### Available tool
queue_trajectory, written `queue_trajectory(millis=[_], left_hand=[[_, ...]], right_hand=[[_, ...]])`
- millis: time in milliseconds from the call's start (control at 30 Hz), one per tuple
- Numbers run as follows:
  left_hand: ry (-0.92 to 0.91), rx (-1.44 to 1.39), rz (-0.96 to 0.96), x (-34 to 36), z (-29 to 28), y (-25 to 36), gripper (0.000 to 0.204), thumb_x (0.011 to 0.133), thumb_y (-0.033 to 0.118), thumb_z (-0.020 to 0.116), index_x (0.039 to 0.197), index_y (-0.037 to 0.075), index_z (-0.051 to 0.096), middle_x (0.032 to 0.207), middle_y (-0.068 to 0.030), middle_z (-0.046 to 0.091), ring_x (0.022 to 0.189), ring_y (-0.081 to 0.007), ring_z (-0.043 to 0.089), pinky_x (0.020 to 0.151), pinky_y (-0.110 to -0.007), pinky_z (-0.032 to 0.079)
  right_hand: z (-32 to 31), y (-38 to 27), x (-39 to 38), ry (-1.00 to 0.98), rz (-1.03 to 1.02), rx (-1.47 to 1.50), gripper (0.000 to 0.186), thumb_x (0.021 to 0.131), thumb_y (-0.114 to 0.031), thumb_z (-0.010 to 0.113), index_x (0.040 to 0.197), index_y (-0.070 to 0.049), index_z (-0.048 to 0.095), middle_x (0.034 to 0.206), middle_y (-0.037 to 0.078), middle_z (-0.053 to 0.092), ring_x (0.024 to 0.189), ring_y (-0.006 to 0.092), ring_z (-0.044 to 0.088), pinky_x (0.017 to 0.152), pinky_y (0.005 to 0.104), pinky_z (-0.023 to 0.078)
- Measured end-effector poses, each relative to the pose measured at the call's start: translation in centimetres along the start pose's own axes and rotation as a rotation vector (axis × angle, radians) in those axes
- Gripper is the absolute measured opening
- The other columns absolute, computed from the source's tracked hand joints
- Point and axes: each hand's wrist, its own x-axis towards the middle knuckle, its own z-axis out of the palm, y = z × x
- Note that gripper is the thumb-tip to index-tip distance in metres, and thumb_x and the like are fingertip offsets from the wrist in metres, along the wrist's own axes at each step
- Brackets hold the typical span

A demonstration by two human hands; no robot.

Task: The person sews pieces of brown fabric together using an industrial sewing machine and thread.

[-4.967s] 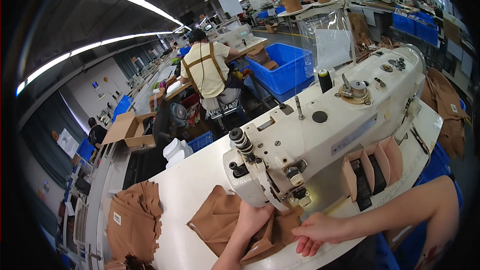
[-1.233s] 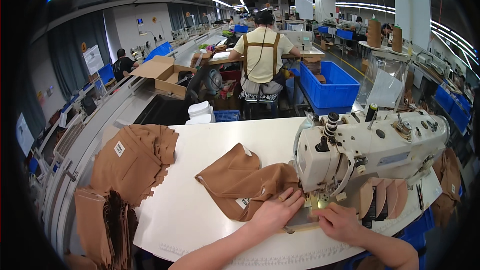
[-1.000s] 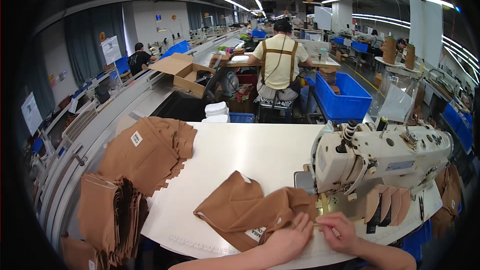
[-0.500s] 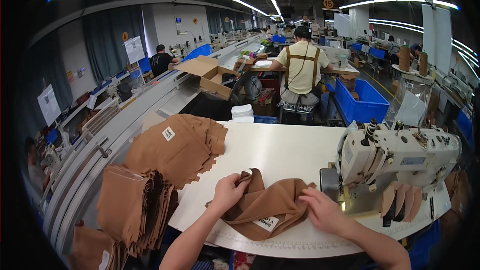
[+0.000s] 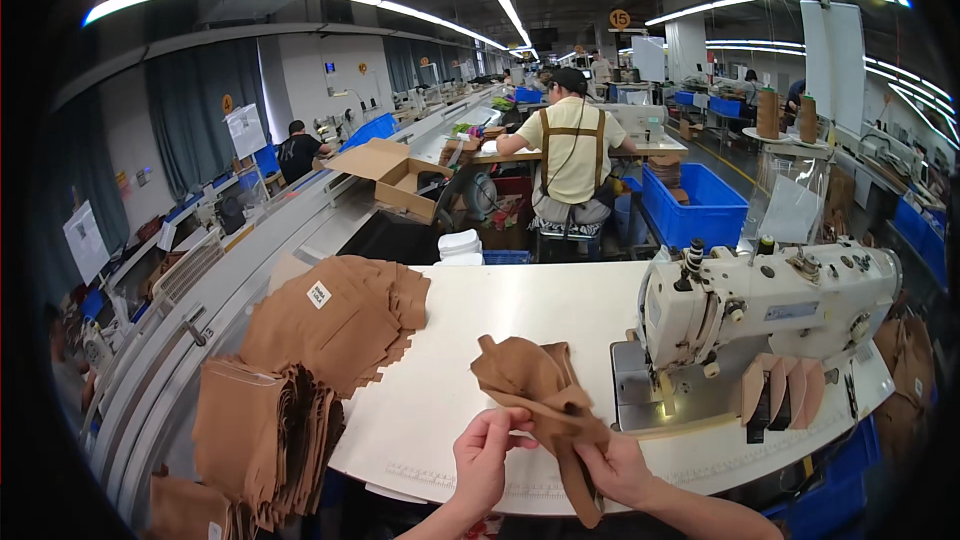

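A brown fabric piece [image 5: 535,375], bunched and folded, is held up over the front edge of the white sewing table [image 5: 480,300]. My left hand [image 5: 484,455] pinches its near left edge between thumb and fingers. Lower on the right side, my right hand [image 5: 615,467] grips the cloth, and a narrow end hangs down between the two hands. The white label that the cloth bears is out of sight in its folds. To the right of my hands stands a white sewing machine [image 5: 770,300].
Stacked brown fabric pieces [image 5: 335,325] lie at the table's left, with a thicker bundle [image 5: 240,420] hanging beside them. Small curved brown pieces [image 5: 785,395] stand by the machine. Beyond are a blue bin [image 5: 695,210], an open cardboard box [image 5: 405,175] and a seated co-worker [image 5: 570,155].
The cloth has been lifted, turned and bunched, so its label no longer shows. Both hands have come closer together and nearer the front edge. The whole view has shifted slightly.
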Motion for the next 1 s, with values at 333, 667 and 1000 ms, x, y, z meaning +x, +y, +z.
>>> queue_trajectory(millis=[333, 667, 1000], left_hand=[[-0.040, 0.731, 0.561, -0.3, 5.0, -3.2, 0.041, 0.086, -0.002, 0.074, 0.125, 0.002, 0.064, 0.129, -0.0127, 0.060, 0.116, -0.0224, 0.058, 0.093, -0.030, 0.050], [-0.138, 0.719, 0.758, 1.1, 2.5, 0.6, 0.014, 0.093, -0.004, 0.060, 0.107, -0.004, 0.063, 0.119, -0.0201, 0.069, 0.118, -0.0332, 0.063, 0.109, -0.048, 0.043], [-0.225, 0.565, 0.170, 0.3, 2.6, 1.5, 0.034, 0.087, -0.005, 0.071, 0.120, -0.001, 0.065, 0.111, -0.0110, 0.072, 0.100, -0.0157, 0.069, 0.090, -0.027, 0.055]], right_hand=[[-0.5, -0.3, -2.4, 0.039, 0.131, 0.226, 0.035, 0.109, -0.027, 0.039, 0.116, 0.001, 0.059, 0.096, 0.013, 0.065, 0.083, 0.0229, 0.062, 0.073, 0.0358, 0.048], [-6.2, -1.2, -2.6, 0.140, -0.034, -0.149, 0.046, 0.084, 0.011, 0.056, 0.126, -0.003, 0.066, 0.111, 0.014, 0.065, 0.099, 0.0243, 0.062, 0.084, 0.0312, 0.052], [-7.9, -2.8, -2.5, -0.113, 0.457, 0.241, 0.039, 0.094, -0.013, 0.071, 0.131, -0.003, 0.063, 0.103, 0.002, 0.071, 0.092, 0.0062, 0.060, 0.080, 0.0228, 0.050]])
